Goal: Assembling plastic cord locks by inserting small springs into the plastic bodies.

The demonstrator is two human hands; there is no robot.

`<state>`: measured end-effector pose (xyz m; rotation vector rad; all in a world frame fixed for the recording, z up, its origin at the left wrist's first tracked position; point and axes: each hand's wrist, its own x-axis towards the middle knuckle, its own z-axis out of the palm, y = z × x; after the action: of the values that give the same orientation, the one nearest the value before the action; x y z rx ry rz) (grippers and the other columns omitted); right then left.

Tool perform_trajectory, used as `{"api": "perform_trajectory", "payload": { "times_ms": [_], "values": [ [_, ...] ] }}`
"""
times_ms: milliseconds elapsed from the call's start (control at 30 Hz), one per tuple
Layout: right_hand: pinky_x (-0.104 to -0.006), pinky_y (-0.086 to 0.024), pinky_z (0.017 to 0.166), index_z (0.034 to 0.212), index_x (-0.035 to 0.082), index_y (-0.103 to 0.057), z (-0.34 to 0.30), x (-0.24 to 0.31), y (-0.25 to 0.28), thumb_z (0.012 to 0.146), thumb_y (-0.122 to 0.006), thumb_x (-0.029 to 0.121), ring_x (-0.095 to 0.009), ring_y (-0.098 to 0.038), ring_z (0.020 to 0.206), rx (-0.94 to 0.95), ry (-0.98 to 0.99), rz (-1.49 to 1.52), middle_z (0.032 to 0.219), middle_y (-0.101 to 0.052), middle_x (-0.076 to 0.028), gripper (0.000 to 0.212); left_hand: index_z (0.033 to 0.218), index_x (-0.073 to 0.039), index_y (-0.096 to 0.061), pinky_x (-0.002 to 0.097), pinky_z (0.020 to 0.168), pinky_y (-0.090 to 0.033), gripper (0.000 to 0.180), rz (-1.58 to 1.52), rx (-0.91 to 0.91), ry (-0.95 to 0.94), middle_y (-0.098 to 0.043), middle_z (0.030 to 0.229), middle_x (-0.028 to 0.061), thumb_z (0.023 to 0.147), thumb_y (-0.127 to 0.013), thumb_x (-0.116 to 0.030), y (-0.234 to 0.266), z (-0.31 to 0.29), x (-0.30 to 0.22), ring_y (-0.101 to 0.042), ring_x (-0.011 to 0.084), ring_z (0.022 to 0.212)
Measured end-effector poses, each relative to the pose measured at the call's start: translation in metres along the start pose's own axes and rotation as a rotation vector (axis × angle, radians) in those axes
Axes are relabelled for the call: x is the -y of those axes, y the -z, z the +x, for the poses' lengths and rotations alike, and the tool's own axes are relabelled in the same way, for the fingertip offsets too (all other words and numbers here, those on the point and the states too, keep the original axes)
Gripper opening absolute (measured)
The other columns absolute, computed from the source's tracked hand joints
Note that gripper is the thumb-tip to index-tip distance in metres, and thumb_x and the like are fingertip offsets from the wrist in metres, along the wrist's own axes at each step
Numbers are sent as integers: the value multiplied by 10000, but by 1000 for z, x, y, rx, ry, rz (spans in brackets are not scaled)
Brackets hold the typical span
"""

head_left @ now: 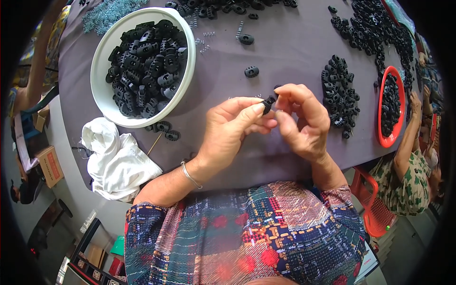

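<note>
Over the table's near middle, my left hand [230, 124] is closed, pinching a small black plastic cord lock part [268, 104] between thumb and fingers. Just right of it, my right hand [304, 121] has thumb and index finger curved and apart. A small dark piece [277, 87] shows at the right index fingertip; whether it is touched I cannot tell. Beyond the hands lie two loose cord locks, one nearer [251, 71] and one farther [246, 39] beside a thin metal spring [239, 30].
At the left stands a white bowl [191, 57] heaped with black parts, a white cloth [116, 159] below it. Springs [111, 14] are piled behind. Black parts [340, 90] lie to the right, near a red basket [403, 102]. Another person [403, 175] sits at the right.
</note>
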<state>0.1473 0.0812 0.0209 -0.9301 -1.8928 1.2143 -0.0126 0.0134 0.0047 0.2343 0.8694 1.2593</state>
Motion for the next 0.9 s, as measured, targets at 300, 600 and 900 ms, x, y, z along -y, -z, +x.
{"api": "perform_trajectory", "payload": {
  "times_ms": [300, 600, 900],
  "values": [
    [-391, -524, 687, 1087, -24, -575, -3, -3, -5, 647, -721, 37, -319, -600, 815, -2, 301, -426, 956, -591, -158, 467, 1074, 32, -630, 320, 783, -568, 215, -18, 36, 56, -673, 1003, 155, 934, -585, -125, -3, 0, -9, -676, 200, 889],
    [-380, -523, 675, 1044, -18, -579, 2, -6, -1, 641, -730, 49, -302, -604, 784, 48, 319, -348, 891, -594, -138, 436, 1041, 47, -639, 315, 769, -565, 213, 39, 69, 42, -680, 963, 146, 935, -588, -131, -2, 0, -7, -682, 191, 840],
    [-352, -528, 613, 986, -18, -579, 0, -3, -5, 673, -711, 217, -277, -607, 749, 21, 423, -686, 831, -585, -117, 413, 985, 44, -645, 279, 736, -539, 160, 108, 90, 11, -674, 894, 120, 923, -593, -95, 0, -1, -5, -658, 160, 796]
  ]
}}
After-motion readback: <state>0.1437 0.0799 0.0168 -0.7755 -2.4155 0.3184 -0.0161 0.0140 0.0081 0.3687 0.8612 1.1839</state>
